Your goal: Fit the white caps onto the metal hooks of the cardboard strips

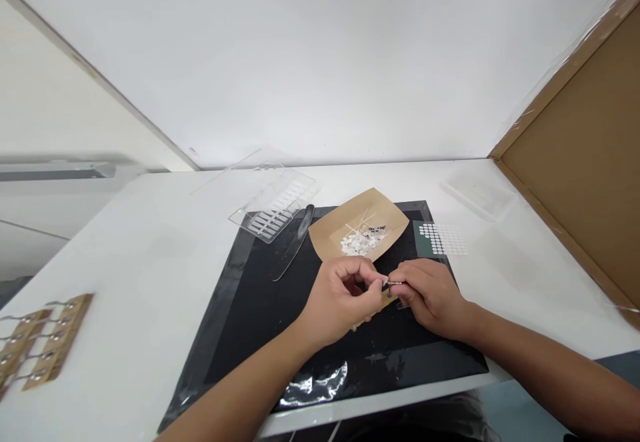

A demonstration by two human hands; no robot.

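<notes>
item: one slim small piece (395, 283), between the two hands, above the black mat (255, 309). handling, by my guess: light, stiff, easily dropped; best taken by its ends. right hand (431, 297): fingertips pinching its right end. left hand (340, 299): thumb and forefinger narrowed at its left end; what they hold, i cannot tell from here.

Mat (250, 295), black; table (125, 249), white.
Thin held piece (395, 283), mottled pale and dark; paper tray (327, 232), plain tan; scraps (356, 242), mostly white; sheet (421, 249), dark green at left, with rows of white dots; box (250, 217), clear, with white strips in ranks; wooden blocks (56, 352), brown; cardboard (580, 175), brown.
</notes>
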